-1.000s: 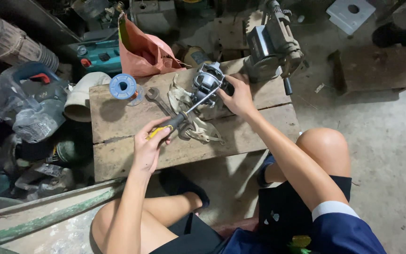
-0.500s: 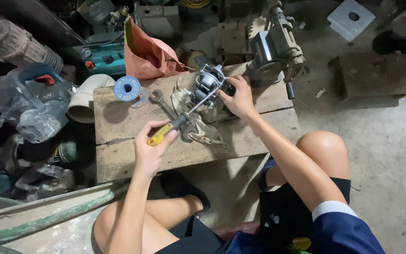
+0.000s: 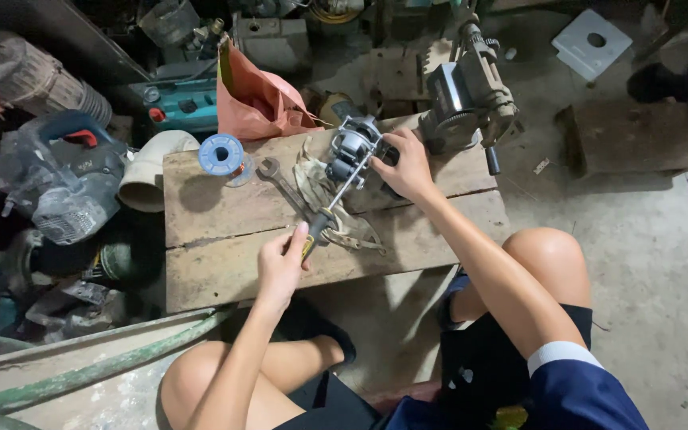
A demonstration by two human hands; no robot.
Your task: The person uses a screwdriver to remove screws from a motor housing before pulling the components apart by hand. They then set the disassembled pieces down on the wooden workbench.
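A low wooden bench (image 3: 224, 271) made of two broad planks sits on the concrete floor, and a person crouches behind it with both knees up. At the bench's far right corner stands a heavy grey machine (image 3: 467, 87) with a geared body. Off the left end lie a grey and blue power tool (image 3: 65, 183) and a pale plastic pipe elbow (image 3: 146, 171), with a teal machine (image 3: 181, 103) behind them. A reddish-orange bag (image 3: 260, 99) slumps at the back edge of the bench.

In the middle of the planks, on a dirty rag (image 3: 312, 179), rests a small electric motor (image 3: 352, 147) with a metal frame. The right hand (image 3: 408, 167) is wrapped around the motor's right side, gripping it steady. The left hand (image 3: 284, 259) is closed around the yellow and black handle of a screwdriver (image 3: 330, 205), whose shaft runs up and to the right with its tip at the motor.

Just left of the rag lies an open-ended spanner (image 3: 280, 181), and further left a blue spool (image 3: 222, 155) of solder wire stands near the back edge.
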